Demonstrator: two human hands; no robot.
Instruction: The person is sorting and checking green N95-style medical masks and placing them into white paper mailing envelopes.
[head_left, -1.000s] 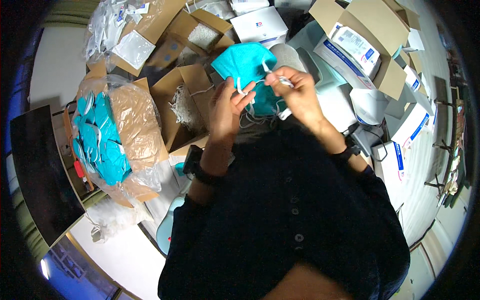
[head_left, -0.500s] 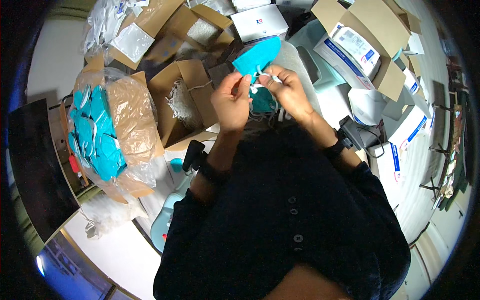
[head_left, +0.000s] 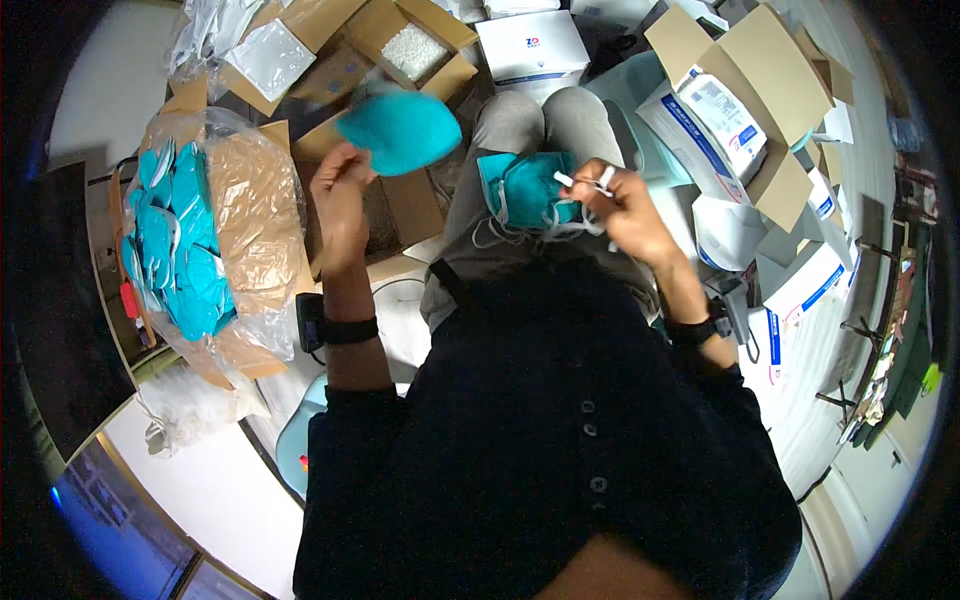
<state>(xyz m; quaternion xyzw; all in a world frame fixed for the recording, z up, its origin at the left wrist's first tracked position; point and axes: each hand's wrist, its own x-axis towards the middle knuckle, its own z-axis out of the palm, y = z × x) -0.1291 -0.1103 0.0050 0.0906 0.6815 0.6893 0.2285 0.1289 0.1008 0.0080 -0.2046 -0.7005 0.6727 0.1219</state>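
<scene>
My left hand [head_left: 342, 190] is closed on the edge of a teal cup-shaped face mask [head_left: 408, 132], smeared by motion, above an open cardboard box. My right hand [head_left: 630, 212] pinches a thin white elastic cord with small white end pieces [head_left: 605, 180]. Just left of that hand, more teal masks [head_left: 527, 188] lie on my lap, their white straps trailing toward my body. Whether a strap hangs from the mask in my left hand, I cannot tell.
At the left stands a plastic-lined box of teal masks [head_left: 180, 250]. A small box of white pieces [head_left: 413, 52] sits at the back. White cartons [head_left: 532, 45] and an open brown box [head_left: 770, 75] with white packets fill the far side and right.
My hands have moved apart. The left has carried the teal mask leftward from over my lap. The right has shifted a little right and down, with white cord in its fingers.
</scene>
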